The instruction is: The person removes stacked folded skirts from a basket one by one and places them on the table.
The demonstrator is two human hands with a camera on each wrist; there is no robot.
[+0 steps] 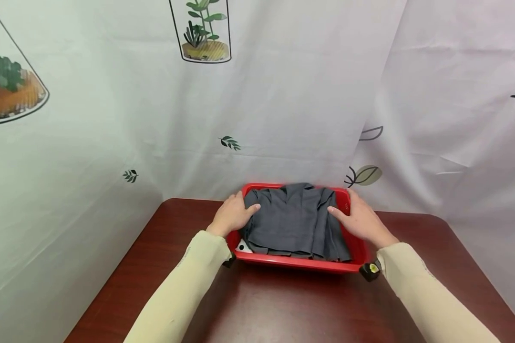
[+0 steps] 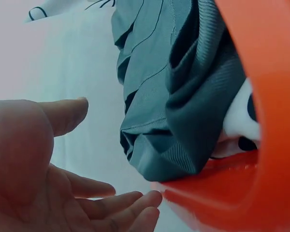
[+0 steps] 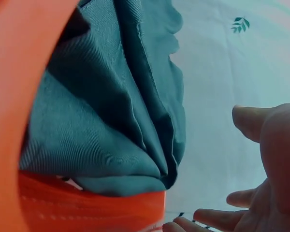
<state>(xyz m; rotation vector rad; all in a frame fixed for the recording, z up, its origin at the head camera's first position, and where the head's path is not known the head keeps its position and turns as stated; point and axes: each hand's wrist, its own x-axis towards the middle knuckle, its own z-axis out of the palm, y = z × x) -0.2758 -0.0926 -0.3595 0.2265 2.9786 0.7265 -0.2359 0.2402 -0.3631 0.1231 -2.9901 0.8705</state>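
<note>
I'm flanking the red tub (image 1: 283, 259) with my left hand (image 1: 233, 215) and right hand (image 1: 362, 220) spread wide.
Grey cloth (image 1: 289, 221) is lying inside; in the head view my thumbs (image 1: 253, 208) are overlapping it, but both wrist views are showing gaps.

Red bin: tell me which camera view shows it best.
The head view, where the red bin shows on all four sides. The left and right wrist views each catch only part of its rim and wall, close up.
</note>
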